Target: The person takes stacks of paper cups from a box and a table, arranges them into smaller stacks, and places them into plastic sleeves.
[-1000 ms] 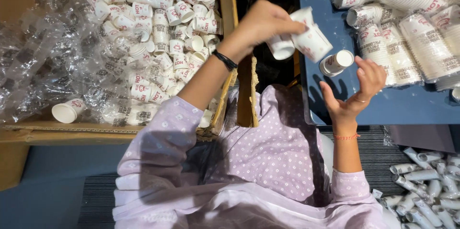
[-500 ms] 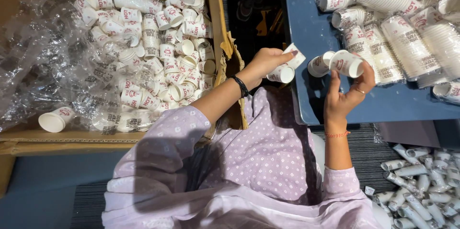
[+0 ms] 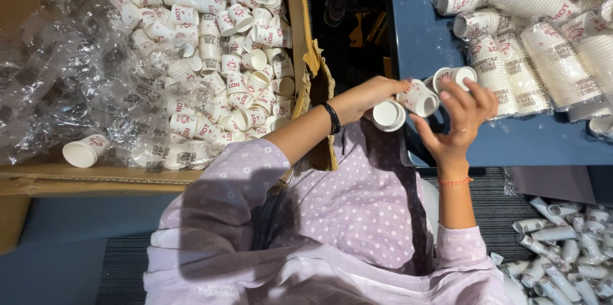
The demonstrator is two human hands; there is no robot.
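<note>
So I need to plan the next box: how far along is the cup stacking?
Done: many wrapped cup stacks lie on the blue table. In hand: the left hand and right hand hold a few paper cups together between them. Left: a large heap of loose cups in the cardboard box, so plenty remains.

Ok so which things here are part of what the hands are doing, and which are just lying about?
In hand:
left hand
right hand
held cups
box of loose cups
sleeved stacks on the blue table

Lying about:
plastic wrap
lone cup
floor cups
</note>
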